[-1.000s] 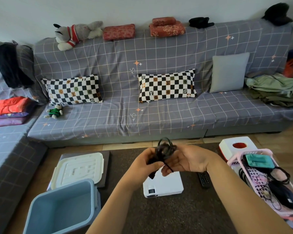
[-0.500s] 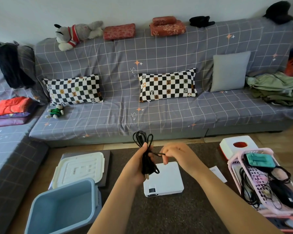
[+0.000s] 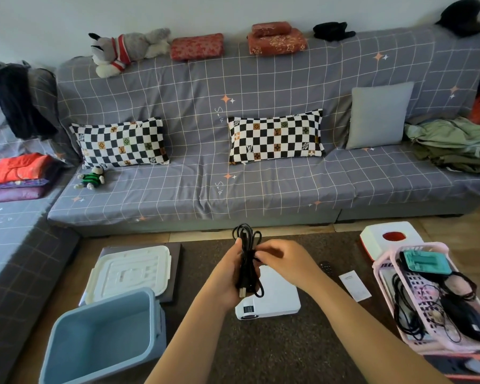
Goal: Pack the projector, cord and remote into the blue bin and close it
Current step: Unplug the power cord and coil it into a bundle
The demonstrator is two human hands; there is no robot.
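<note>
You have two checkered pillows, one grey pillow, two plush toys, one blue bin and one white lid.

Legible text: a cursive word, apparently "Smile", was printed twice on the grey checked sofa cover; LV monograms marked both checkered pillows; print on the white paper slip was too small to read.
</note>
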